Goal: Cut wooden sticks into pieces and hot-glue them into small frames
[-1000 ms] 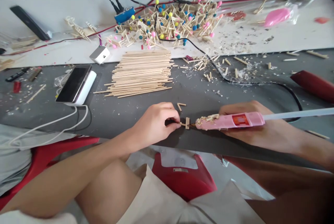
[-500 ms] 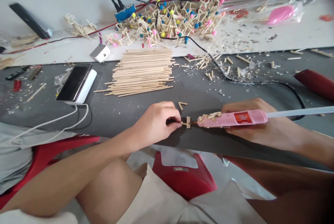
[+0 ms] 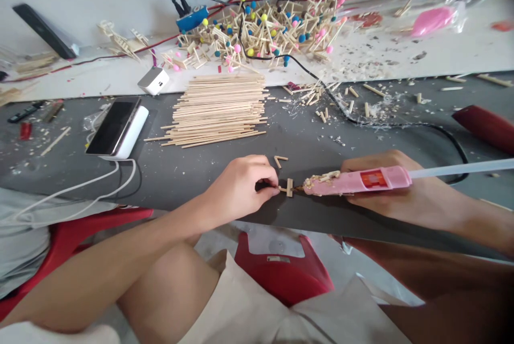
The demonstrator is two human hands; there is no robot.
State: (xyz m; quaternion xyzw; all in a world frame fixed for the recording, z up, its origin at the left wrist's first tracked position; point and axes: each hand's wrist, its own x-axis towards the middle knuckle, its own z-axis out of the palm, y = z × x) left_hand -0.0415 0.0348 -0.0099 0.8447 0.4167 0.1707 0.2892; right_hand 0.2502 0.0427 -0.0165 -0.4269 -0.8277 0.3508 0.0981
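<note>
My left hand (image 3: 244, 186) pinches the end of a short wooden stick, part of a small stick piece (image 3: 289, 188) with a crossbar at its right end. In my right hand (image 3: 385, 199) is a pink hot glue gun (image 3: 353, 181), its nozzle pointing left at the crossbar. Whether the tip touches the wood I cannot tell. A translucent glue stick (image 3: 461, 168) runs out of the gun's back end. Dried glue and bits of wood cling around the nozzle. Two short sticks (image 3: 280, 161) lie in a V just beyond my left fingertips.
A stack of long thin sticks (image 3: 220, 111) lies ahead. Behind it is a heap of stick pieces with coloured balls (image 3: 265, 28). At left sit a phone (image 3: 114, 125) and a white adapter (image 3: 153, 81). A black cable (image 3: 401, 125) curves along the right side.
The glue gun's nozzle has drawn very slightly away from the crossbar, if at all. Otherwise both hands and the stick piece look the same.
</note>
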